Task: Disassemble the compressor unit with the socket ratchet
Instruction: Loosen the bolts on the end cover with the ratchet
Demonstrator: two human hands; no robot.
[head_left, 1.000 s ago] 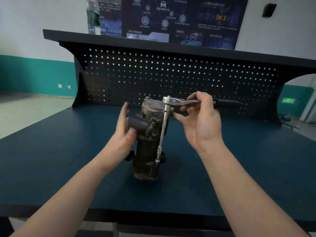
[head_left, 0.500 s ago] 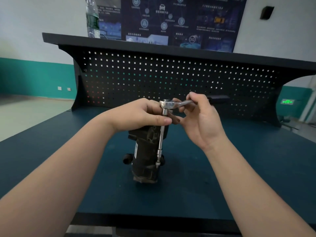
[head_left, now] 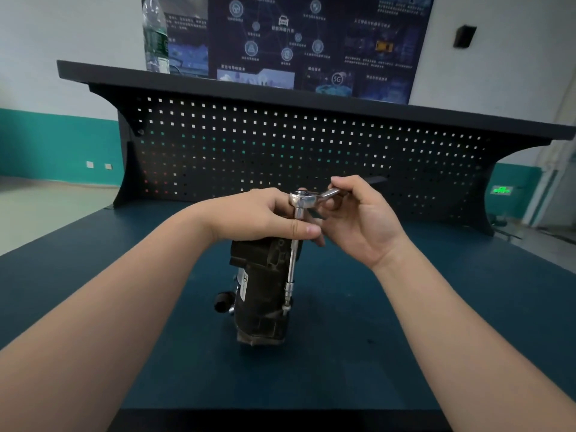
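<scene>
A dark compressor unit (head_left: 260, 294) stands upright on the blue bench top (head_left: 405, 322). A chrome socket ratchet (head_left: 300, 199) sits above it, its long extension bar (head_left: 292, 263) running down the unit's right side to a bolt near the base. My left hand (head_left: 265, 215) lies over the top of the unit, fingers curled round the extension just under the ratchet head. My right hand (head_left: 358, 213) grips the ratchet handle, which points back and to the right, mostly hidden by the fingers.
A black pegboard back panel (head_left: 280, 157) with a shelf (head_left: 311, 98) on top rises behind the bench. A plastic water bottle (head_left: 155, 35) stands on the shelf at the left. The bench's front edge (head_left: 280, 416) is close to me.
My left hand moved from the unit's left side up onto its top and took hold of the extension bar. The ratchet handle swung slightly, and my view came closer.
</scene>
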